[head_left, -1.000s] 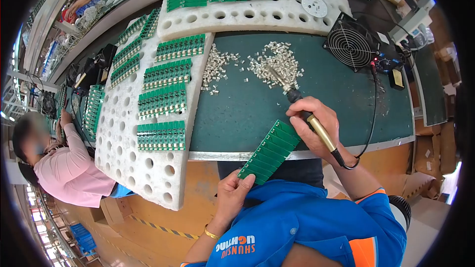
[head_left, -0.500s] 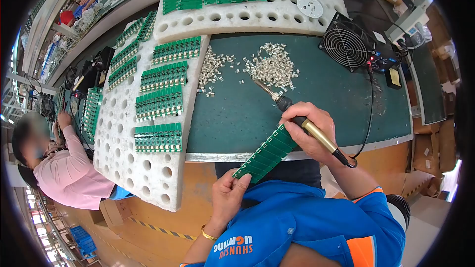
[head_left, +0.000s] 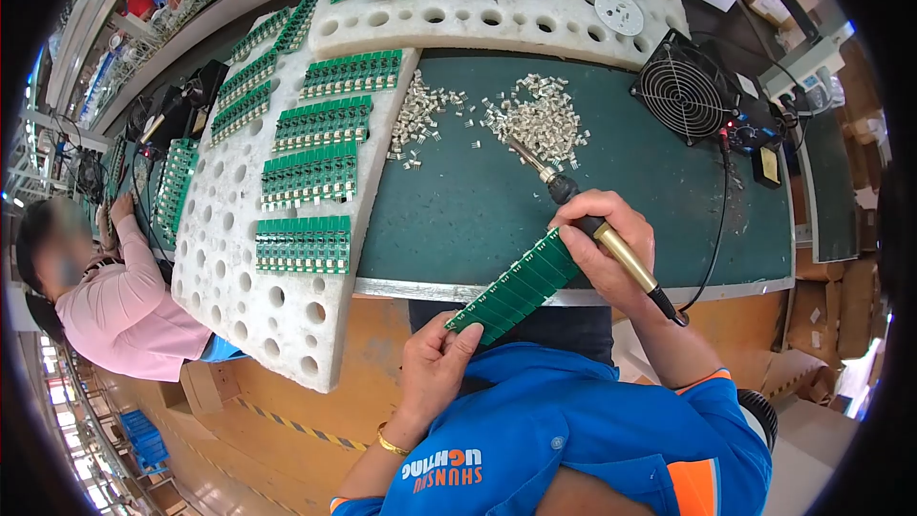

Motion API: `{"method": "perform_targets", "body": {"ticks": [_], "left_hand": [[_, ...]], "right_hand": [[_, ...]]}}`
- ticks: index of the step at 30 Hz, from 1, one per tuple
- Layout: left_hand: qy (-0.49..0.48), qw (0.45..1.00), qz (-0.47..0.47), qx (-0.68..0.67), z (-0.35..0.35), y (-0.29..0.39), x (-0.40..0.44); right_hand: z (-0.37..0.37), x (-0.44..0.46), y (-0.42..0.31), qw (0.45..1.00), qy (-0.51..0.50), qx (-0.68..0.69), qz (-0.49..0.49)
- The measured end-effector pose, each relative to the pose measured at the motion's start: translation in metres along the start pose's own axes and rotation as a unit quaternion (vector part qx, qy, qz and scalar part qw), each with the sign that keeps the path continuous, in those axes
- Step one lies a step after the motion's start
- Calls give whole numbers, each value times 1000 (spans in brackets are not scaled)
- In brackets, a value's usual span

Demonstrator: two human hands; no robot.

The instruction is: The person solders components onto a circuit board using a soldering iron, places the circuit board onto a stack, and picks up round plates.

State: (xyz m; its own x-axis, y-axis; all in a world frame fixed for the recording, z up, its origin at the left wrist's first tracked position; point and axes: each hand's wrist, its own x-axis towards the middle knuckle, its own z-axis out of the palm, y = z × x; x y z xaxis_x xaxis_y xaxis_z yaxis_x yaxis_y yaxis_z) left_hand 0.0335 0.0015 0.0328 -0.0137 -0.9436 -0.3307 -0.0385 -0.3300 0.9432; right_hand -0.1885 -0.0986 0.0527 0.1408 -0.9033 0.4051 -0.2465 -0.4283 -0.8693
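Note:
A green circuit board strip [head_left: 516, 289] slants between my two hands over the table's front edge. My left hand [head_left: 437, 363] pinches its lower left end between thumb and fingers. My right hand [head_left: 611, 241] is closed around a soldering iron [head_left: 626, 258] with a gold handle, and its thumb and fingers also touch the strip's upper right end. The iron's metal tip points up and left, at the near side of a pile of small silvery parts [head_left: 543, 119]. A smaller pile of such parts [head_left: 415, 115] lies to the left.
A white foam board [head_left: 229, 229] on the left bears several green strips. Another foam board [head_left: 458, 31] at the back holds green boards and white discs [head_left: 619, 13]. A black fan [head_left: 683, 88] and a soldering station [head_left: 755, 129] stand right. A co-worker in pink [head_left: 134, 306] sits left.
The camera view has shifted slightly. The strip and soldering iron remain in my hands, with the strip's tilt changed a little.

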Motion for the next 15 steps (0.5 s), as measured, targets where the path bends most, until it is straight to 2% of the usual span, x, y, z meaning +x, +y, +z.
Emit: {"method": "perform_targets", "body": {"ticks": [15], "left_hand": [[-5,1000,11,-5,-1,1,2]], "right_hand": [[2,-2,0,999,12,16,29]]}}
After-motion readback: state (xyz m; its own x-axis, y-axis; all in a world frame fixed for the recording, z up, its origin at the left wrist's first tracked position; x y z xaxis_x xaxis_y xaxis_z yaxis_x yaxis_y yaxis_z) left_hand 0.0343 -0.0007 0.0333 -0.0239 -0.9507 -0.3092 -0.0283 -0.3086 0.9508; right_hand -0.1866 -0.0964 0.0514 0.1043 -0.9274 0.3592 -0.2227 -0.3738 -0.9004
